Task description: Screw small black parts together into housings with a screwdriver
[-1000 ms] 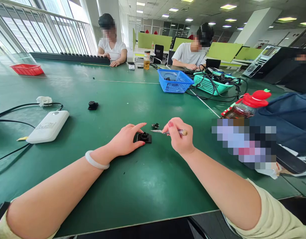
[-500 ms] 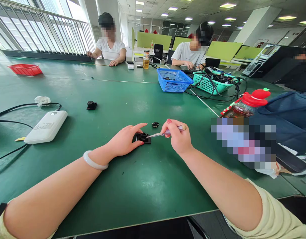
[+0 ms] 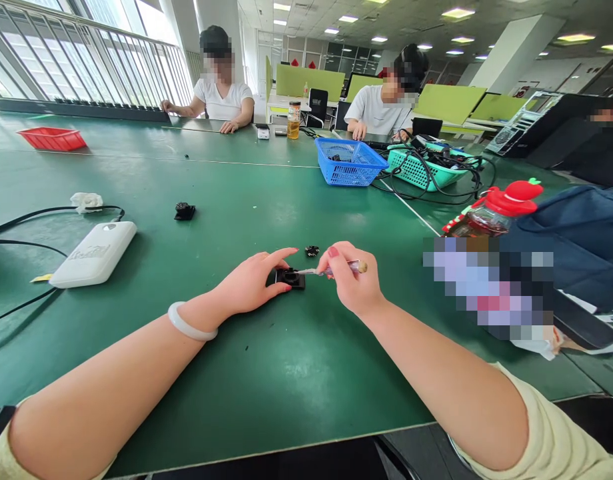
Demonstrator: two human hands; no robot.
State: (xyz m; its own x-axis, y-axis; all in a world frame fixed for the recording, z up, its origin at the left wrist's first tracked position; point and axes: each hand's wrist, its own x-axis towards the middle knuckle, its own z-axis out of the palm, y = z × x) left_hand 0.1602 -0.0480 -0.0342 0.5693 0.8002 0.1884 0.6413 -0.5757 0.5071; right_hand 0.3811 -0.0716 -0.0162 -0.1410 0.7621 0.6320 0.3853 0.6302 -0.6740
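Observation:
A small black part (image 3: 295,279) lies on the green table, its left end between the thumb and fingers of my left hand (image 3: 251,280). My right hand (image 3: 354,277) is closed round the handle of a thin screwdriver (image 3: 355,267). The metal shaft points left, with its tip at the top of the black part. Just beyond them sits a small dark piece (image 3: 312,251), touched by neither hand. Farther off to the left rests another small black component (image 3: 184,211).
On the left lie a white power bank (image 3: 96,255) with cables and a red tray (image 3: 52,139). Blue (image 3: 351,175) and green (image 3: 419,175) baskets with cables stand ahead. A red-lidded bottle (image 3: 491,213) and dark bag (image 3: 576,243) are at right. Two people sit opposite.
The screwdriver and my right hand have shifted slightly, and the handle is tilted a little differently. The person opposite at left has moved a hand outward. My left hand has barely moved.

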